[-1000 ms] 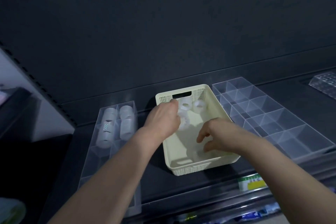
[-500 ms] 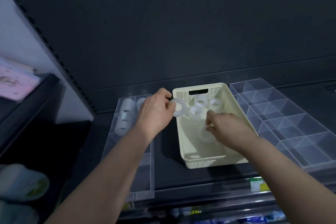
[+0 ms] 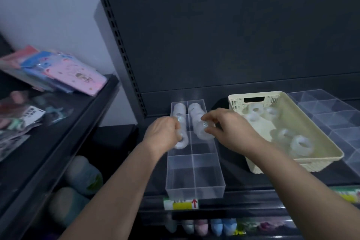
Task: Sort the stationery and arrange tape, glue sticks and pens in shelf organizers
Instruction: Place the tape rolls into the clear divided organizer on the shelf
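**Tape going into the organizer, a roll in each hand**

Nearest, a price label (image 3: 181,203) sat on the shelf edge just in front of the organizer (image 3: 194,191), whose front compartments held nothing. Over its middle, the left hand (image 3: 163,134) curled round a roll (image 3: 182,142) in the left column. The right hand (image 3: 228,130) pinched a second roll (image 3: 206,133) in the right column, just beside the stored rolls (image 3: 194,111) toward the organizer's back.

The step looked like laying tape in rows. Next, each hand would need to seat its roll against the row, let go, then reach to the basket (image 3: 331,155) right of the organizer, where loose rolls (image 3: 300,143) lay.

The shelf (image 3: 235,173) was dark, and a dark back panel (image 3: 214,35) rose behind the organizer. To its left, a side shelf (image 3: 87,107) carried pink packets (image 3: 78,76).
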`<control>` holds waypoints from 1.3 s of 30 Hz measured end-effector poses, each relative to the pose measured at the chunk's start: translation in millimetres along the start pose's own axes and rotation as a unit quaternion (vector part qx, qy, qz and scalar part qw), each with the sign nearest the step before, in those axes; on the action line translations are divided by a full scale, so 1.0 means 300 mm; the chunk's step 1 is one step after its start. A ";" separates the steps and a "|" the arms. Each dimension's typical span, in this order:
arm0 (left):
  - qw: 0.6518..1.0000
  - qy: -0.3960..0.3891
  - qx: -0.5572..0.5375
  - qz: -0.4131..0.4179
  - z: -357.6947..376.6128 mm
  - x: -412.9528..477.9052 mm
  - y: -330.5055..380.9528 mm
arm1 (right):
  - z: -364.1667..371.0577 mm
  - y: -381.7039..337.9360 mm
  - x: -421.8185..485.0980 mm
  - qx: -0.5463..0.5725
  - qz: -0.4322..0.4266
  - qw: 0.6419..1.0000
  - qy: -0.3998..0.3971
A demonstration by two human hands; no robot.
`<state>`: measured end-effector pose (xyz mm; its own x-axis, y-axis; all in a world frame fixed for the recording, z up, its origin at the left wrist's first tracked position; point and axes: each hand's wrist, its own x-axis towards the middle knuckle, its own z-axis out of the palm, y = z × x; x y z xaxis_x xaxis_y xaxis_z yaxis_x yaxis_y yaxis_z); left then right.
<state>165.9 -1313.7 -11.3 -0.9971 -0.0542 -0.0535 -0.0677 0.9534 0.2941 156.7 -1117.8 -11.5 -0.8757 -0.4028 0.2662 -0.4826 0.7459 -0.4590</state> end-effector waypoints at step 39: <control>0.977 0.051 -0.105 0.179 0.125 0.004 0.379 | -0.256 0.325 -0.233 -0.191 0.187 0.963 0.019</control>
<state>158.3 -1194.4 -13.7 -0.9561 0.2315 0.1797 0.2900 0.8356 0.4666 171.9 -976.2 -9.6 -0.9827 -0.0533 0.1776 -0.0865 0.9790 -0.1848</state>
